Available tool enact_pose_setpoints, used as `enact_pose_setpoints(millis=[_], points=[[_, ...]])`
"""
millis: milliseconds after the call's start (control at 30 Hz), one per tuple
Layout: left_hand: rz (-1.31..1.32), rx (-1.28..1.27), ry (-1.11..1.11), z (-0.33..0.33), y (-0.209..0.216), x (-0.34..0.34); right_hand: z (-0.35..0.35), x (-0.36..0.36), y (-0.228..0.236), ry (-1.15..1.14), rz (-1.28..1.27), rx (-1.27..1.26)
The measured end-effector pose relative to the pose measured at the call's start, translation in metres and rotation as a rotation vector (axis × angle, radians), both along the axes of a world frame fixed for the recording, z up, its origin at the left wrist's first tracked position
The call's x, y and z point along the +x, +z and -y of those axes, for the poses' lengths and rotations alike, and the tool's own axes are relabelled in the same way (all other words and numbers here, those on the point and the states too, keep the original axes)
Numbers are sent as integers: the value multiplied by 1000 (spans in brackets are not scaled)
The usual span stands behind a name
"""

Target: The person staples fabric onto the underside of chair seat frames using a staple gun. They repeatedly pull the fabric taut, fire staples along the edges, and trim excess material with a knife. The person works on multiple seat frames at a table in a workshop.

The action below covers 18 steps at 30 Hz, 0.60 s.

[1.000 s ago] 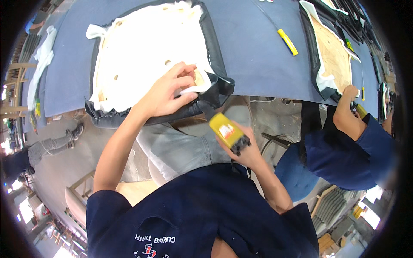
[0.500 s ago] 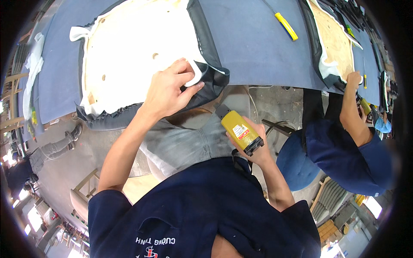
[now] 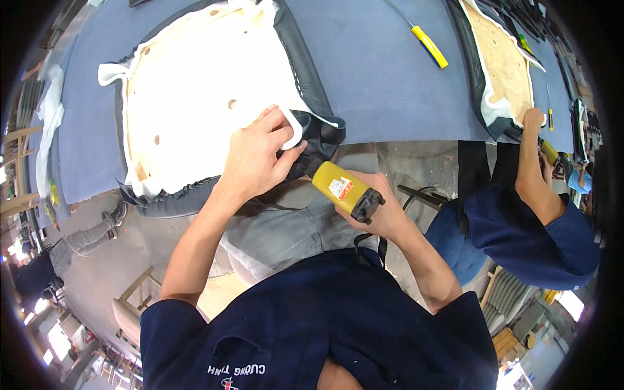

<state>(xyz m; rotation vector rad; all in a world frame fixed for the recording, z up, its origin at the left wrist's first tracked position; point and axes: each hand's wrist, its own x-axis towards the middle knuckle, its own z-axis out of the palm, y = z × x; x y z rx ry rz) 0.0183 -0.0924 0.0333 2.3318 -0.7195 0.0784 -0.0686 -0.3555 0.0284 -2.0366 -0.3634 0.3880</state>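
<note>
A wooden seat panel [image 3: 195, 110] lies underside up at the table edge, wrapped round its rim in a black cover [image 3: 303, 75] over white padding [image 3: 294, 134]. At the near right corner my left hand [image 3: 255, 155] is closed on the folded padding and cover edge, pressing them onto the wood. My right hand [image 3: 378, 207] grips a yellow staple gun [image 3: 335, 186], its nose pointing at that corner beside my left fingertips. The nose tip is dark against the black cover, so whether it touches cannot be made out.
A yellow-handled screwdriver [image 3: 429, 47] lies on the blue-grey table [image 3: 383, 91]. To the right, a co-worker [image 3: 520, 227] handles another covered panel [image 3: 504, 65]. A blue round stool [image 3: 452, 240] stands between us. White cloth [image 3: 52, 110] hangs at the far left.
My right hand has brought the staple gun up and left, its nose now near the panel's corner. My left hand keeps its hold there.
</note>
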Motion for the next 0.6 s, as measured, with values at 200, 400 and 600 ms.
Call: enact_pose_setpoints(millis=[200, 400, 600], points=[[-3, 28, -33, -3, -4, 1, -10, 0, -8, -67, 71, -68], [-44, 72, -180, -41, 4, -7, 17, -37, -16, -110, 207, 122], [-11, 36, -43, -12, 8, -26, 34, -69, -14, -124, 15, 147]])
